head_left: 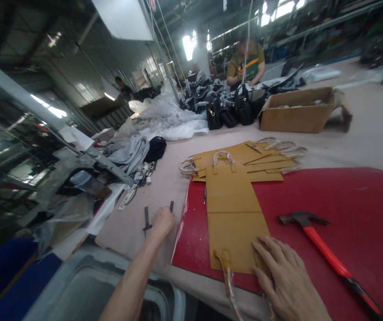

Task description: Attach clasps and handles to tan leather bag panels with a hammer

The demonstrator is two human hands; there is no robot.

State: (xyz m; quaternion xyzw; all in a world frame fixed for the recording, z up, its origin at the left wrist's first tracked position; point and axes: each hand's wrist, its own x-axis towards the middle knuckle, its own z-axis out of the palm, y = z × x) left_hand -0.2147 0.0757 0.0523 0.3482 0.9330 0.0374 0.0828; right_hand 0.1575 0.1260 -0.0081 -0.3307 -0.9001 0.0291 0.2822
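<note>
My left hand (163,221) is low over the table at the left, its fingers curled together; whatever they hold is hidden. A short dark strip (171,206) shows just beyond the fingers, and a dark narrow piece with a crossbar (146,219) lies beside them. My right hand (283,272) rests with fingers stretched over the lower right corner of a tan bag panel (233,229). One plastic-wrapped handle (223,158) arches at the panel's far end. Another wrapped handle (228,276) hangs off its near edge.
The panel lies on a red board (331,191). A red-handled hammer (328,252) is to its right. Beyond are stacked tan panels (268,165), a cardboard box (294,111) and black bags (243,107). A grey plastic bin (87,290) stands below the table edge. A co-worker (249,62) is at the back.
</note>
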